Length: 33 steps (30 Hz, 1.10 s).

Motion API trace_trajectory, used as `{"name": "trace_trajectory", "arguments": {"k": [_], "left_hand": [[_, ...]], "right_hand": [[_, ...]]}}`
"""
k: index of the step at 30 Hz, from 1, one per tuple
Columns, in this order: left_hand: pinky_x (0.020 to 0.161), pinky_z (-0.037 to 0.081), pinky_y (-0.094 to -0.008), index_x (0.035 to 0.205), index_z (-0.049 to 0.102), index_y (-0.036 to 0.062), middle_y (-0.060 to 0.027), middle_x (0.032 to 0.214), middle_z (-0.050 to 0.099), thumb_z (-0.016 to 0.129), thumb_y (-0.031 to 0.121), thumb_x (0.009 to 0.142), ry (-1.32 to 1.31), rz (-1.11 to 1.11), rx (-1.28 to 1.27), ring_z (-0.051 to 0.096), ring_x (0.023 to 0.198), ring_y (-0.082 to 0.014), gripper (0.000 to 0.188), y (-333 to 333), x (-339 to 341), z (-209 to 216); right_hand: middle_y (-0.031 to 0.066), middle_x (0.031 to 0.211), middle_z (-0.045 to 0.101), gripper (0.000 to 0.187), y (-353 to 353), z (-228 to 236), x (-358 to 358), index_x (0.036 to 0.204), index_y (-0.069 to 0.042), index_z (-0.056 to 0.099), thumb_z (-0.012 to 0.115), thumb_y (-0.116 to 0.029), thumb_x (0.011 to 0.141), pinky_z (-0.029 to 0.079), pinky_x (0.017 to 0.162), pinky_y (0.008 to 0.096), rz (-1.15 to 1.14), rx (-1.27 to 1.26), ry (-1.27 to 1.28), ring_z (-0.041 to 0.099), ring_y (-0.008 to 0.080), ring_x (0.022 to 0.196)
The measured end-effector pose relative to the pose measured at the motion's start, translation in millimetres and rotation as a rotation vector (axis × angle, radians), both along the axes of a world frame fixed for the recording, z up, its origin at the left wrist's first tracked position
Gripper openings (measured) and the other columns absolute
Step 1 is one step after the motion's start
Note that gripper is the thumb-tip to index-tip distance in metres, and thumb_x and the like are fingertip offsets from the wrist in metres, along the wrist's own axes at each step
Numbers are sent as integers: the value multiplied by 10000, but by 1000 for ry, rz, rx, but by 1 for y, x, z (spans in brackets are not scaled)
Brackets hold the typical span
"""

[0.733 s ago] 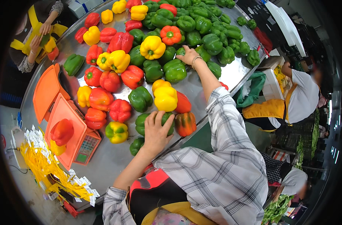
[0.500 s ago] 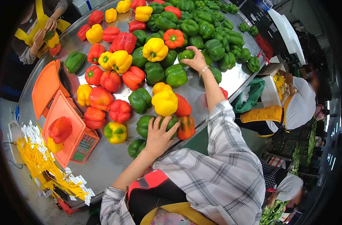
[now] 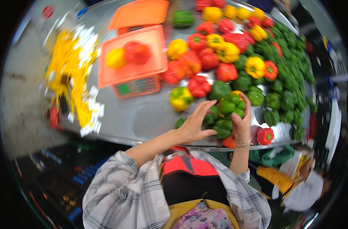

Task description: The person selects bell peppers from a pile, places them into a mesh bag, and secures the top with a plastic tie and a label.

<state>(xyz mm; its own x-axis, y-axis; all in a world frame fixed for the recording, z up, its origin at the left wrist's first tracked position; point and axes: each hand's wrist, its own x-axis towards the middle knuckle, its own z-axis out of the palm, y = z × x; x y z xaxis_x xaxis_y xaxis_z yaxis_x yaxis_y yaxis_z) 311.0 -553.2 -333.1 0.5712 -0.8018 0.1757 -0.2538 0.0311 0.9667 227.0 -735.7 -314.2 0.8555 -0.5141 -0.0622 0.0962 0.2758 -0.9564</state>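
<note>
My right hand (image 3: 242, 121) grips a green bell pepper (image 3: 230, 105) above the near edge of the metal table. Beside it my left hand (image 3: 197, 124) is open, thumb and fingers spread, holding nothing. Other green peppers (image 3: 222, 128) lie just under and between the hands, partly covered by them. A yellow-and-green pepper (image 3: 181, 98) rests beyond my left fingertips, next to a red pepper (image 3: 199, 86). On the orange scale (image 3: 105, 76) to the left sit a yellow pepper (image 3: 115, 58) and a red pepper (image 3: 137, 52). The picture is slightly blurred.
A big heap of green peppers (image 3: 286, 87) covers the right of the table (image 3: 143, 118). Yellow straps with white tags (image 3: 73, 76) hang over its left end. A second orange scale (image 3: 139, 13) stands behind the first. At lower right a person (image 3: 303, 191) bends by a box.
My view has swung left. My right hand has brought the green pepper from the heap toward my left hand, which has come off the peppers at the near edge.
</note>
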Motion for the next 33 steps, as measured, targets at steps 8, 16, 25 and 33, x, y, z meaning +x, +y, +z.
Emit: {"name": "trace_trajectory", "arguments": {"k": [8, 16, 25, 33], "left_hand": [[1027, 393, -420, 1396, 332, 5, -236, 1310, 426, 817, 128, 643, -101, 617, 85, 462, 1207, -394, 904, 71, -2, -19], [945, 446, -356, 1213, 496, 9, -178, 1187, 562, 845, 188, 687, -11, 950, 146, 558, 1094, -262, 656, 150, 53, -12], [908, 442, -390, 1209, 481, -15, -179, 1192, 503, 866, 261, 653, -265, 1088, 345, 501, 1096, -304, 731, 178, 154, -3], [814, 421, -338, 1032, 540, -4, -100, 963, 571, 708, 267, 857, -299, 1246, 38, 534, 882, -208, 364, 224, 138, -59]], "right_hand": [[134, 1265, 465, 679, 118, -24, 49, 1399, -26, 296, 687, -155, 859, 417, 985, 321, 446, -225, 138, 488, 203, 1167], [137, 1405, 360, 649, 169, -27, 69, 1459, -34, 232, 598, -175, 943, 427, 964, 302, 572, 18, 140, 479, 178, 1160], [63, 1245, 528, 376, 201, -41, 58, 1269, -18, 502, 610, -128, 926, 486, 801, 257, 603, -67, 236, 569, 118, 964], [65, 1120, 608, 263, 211, -50, 44, 1160, -14, 593, 615, -97, 911, 489, 773, 247, 600, -162, 280, 601, 107, 895]]}}
